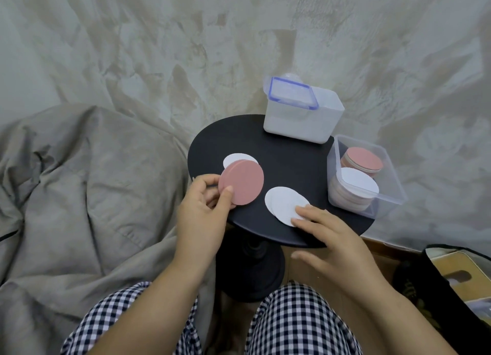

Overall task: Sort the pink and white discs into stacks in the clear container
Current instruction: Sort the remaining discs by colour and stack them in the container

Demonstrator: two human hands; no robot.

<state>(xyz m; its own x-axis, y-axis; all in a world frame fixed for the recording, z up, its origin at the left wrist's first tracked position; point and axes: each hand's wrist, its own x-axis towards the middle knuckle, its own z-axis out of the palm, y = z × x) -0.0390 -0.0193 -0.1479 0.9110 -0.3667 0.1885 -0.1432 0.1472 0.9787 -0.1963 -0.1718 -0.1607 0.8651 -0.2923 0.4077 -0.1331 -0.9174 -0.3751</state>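
My left hand [204, 216] grips a small stack of pink discs [243, 181] at its left edge, thumb on top, just above the round black table [292, 163]. A white disc [236, 159] lies on the table behind that stack. My right hand [326, 235] rests straight fingertips on the near edge of a few overlapping white discs [283, 200] lying on the table. The clear container [393, 173] at the table's right edge holds a pink stack [364, 162] at the back and a white stack [356, 185] in front.
A taller clear box [300, 123] with a blue-rimmed lid [292, 92] tilted inside it stands at the table's back. Grey bedding lies to the left. A dark bag and cardboard sit on the floor at right. My checked trouser legs are below.
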